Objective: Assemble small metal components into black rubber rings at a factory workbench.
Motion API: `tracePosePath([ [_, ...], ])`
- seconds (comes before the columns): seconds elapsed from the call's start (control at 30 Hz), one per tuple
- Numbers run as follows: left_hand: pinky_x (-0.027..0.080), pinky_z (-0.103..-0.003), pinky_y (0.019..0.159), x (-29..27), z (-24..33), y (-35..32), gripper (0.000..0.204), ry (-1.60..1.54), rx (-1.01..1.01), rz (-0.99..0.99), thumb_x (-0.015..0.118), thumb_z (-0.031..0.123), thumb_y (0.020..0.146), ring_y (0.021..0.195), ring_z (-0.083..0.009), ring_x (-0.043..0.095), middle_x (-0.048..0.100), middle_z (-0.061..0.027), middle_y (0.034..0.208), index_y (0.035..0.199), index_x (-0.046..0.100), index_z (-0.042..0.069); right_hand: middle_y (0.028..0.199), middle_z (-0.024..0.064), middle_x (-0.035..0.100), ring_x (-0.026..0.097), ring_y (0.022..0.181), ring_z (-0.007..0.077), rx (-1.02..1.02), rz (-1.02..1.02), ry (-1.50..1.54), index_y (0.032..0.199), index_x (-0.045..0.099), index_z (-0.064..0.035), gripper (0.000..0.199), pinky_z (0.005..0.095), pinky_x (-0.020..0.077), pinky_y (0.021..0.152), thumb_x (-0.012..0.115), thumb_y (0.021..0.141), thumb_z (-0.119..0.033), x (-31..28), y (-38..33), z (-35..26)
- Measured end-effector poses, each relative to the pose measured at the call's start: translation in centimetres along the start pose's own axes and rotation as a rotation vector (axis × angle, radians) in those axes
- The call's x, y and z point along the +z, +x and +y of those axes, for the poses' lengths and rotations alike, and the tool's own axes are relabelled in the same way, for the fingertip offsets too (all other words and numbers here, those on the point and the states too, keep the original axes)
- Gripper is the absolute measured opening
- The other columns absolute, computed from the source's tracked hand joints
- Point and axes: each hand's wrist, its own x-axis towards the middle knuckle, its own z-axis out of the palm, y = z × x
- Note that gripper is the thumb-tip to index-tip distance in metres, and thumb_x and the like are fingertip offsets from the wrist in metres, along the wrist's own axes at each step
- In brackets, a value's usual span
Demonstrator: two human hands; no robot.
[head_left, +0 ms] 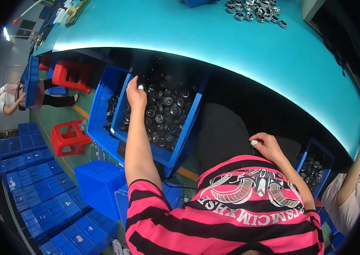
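Observation:
My left hand (137, 94) reaches out at the left rim of a blue bin (192, 111), its fingers stretched out and a white cover on the thumb. Inside that bin lie many small black wheel-like parts (168, 102) with shiny centres. My right hand (266, 146) is near my lap, fingers curled together, with a bit of white (253, 143) at the fingertips. Whether that hand holds anything is hidden.
Above the bin runs a teal tabletop (180, 32) with chrome-and-black round parts (260, 9). Red stools (70, 137) and stacked blue crates (46, 191) stand left. A person (16, 95) carries a blue crate there; another person's arm (353, 174) is at right, beside a smaller bin (314, 163).

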Motion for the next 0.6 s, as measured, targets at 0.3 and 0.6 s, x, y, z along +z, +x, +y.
tracePosePath([
  [0.3,0.047,-0.049,0.104,2.3,0.9,1.3,0.041,0.257,-0.172,-0.213,0.068,0.004,0.082,0.12,-0.0417,0.053,0.057,-0.0216,0.128,0.124,0.068,-0.001,0.098,0.0129,0.073,0.072,0.081,0.0204,-0.002,0.088,0.047,0.108,0.076,-0.0018,0.021,0.0329,0.057,0.078,0.071,0.09,-0.011,0.6,-0.4,1.1],
  [0.6,0.057,-0.036,0.097,-6.3,7.1,-3.4,0.039,-1.432,-0.653,-0.342,0.063,0.001,0.097,0.112,-0.0273,0.068,0.067,-0.0204,0.128,0.136,0.06,-0.005,0.099,0.0124,0.073,0.071,0.083,0.0201,0.005,0.028,0.054,0.107,0.075,-0.0009,0.02,0.0324,0.0565,0.08,0.071,0.091,-0.012,0.4,0.5,1.3],
])
